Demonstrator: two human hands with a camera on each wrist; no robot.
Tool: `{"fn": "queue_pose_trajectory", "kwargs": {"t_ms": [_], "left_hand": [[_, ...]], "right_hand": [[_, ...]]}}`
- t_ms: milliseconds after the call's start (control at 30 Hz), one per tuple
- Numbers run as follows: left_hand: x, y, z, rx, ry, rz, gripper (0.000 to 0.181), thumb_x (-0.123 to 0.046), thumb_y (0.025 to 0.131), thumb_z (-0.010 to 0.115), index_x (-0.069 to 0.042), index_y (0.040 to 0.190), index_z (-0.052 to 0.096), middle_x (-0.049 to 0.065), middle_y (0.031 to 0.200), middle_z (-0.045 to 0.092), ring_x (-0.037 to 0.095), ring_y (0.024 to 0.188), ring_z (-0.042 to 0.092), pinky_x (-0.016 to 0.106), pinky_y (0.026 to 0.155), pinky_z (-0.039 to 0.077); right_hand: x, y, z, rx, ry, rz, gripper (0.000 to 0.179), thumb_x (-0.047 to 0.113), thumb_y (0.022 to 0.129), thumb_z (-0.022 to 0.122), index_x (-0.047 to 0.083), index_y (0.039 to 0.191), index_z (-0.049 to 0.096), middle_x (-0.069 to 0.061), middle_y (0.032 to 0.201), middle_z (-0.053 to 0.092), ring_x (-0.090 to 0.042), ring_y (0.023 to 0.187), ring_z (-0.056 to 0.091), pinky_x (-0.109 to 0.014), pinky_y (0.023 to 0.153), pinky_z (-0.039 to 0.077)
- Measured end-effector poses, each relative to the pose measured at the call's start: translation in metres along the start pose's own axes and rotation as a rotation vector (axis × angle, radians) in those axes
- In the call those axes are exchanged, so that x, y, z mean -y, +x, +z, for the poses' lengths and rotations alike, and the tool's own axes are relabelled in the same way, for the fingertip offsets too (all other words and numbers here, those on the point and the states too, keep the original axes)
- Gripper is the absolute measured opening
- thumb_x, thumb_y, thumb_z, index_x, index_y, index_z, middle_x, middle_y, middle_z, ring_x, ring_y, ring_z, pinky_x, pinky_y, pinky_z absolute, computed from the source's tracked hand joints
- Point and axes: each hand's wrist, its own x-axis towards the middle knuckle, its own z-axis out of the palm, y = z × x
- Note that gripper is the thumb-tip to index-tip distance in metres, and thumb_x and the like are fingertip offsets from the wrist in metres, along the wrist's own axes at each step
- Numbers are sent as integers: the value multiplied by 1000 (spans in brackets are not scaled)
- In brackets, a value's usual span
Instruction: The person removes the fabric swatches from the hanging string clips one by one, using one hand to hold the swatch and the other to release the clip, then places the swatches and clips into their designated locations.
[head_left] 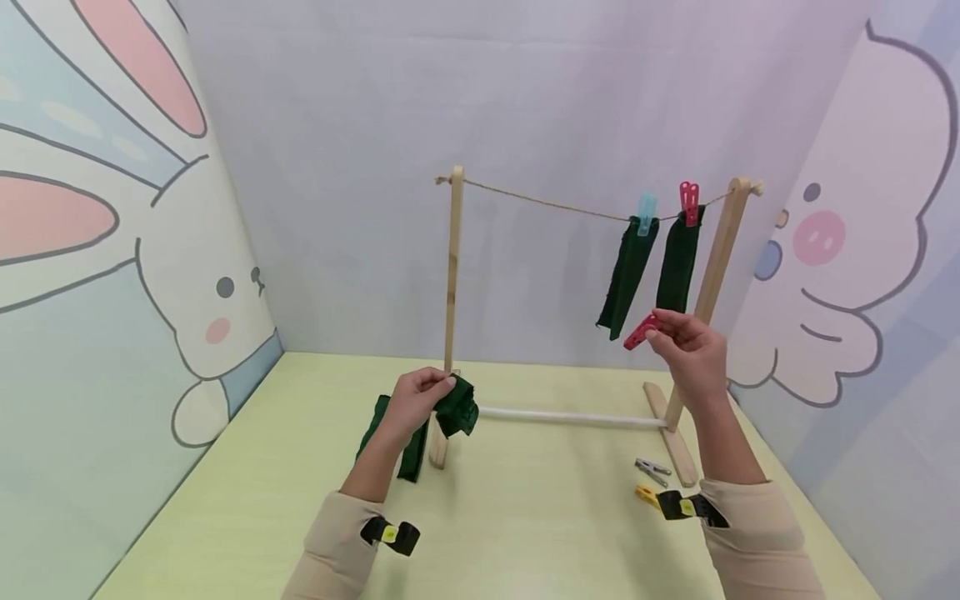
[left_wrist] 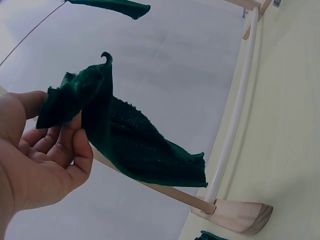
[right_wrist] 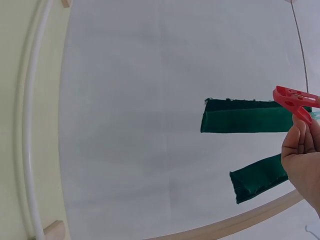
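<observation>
Green cloth (head_left: 457, 408) is pinched in the left hand's grip (head_left: 417, 402) before the rack's left post (head_left: 453, 275); a red peg (head_left: 640, 332) is pinched in the right hand's grip (head_left: 693, 352) near the rack's right post (head_left: 722, 258). Yellow peg (head_left: 647, 497) and grey peg (head_left: 652, 470) are seen on the desk (head_left: 525, 517) by the rack's right foot (head_left: 679, 457). Two green strips (head_left: 678, 260) are clipped to the rack's line (head_left: 551, 202).

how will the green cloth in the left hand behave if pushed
The green cloth is likely floppy: it twists and droops from the left hand. It is probably light, as a pinch carries it. Being ragged-edged, it may fray if tugged.
</observation>
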Motion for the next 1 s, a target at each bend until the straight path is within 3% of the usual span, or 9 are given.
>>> {"fn": "queue_pose_trajectory", "kwargs": {"t_ms": [200,433,1000], "left_hand": [[2,-2,-9,-36,2,-12,20,-14,92,61,4,99,64,7,85,66,15,76,60,26,66,49],[4,-5,-19,-69,17,-34,23,-14,92,61,5,104,64,9,90,66,16,80,60,26,68,50],[6,-8,-48,-150,46,-69,27,-17,93,60,5,107,64,9,92,66,15,76,60,28,67,50]], "right_hand": [[-7,-8,-3,-3,46,24,32,8,83,70,-3,112,63,-1,92,65,-13,79,58,-15,71,48],[-18,-17,-8,7,5,60,32,9,85,69,-4,114,62,1,92,65,-11,77,58,-14,70,48],[-40,-42,-13,71,65,122,27,0,87,63,-7,113,60,0,90,64,-10,75,56,-14,67,48]]}}
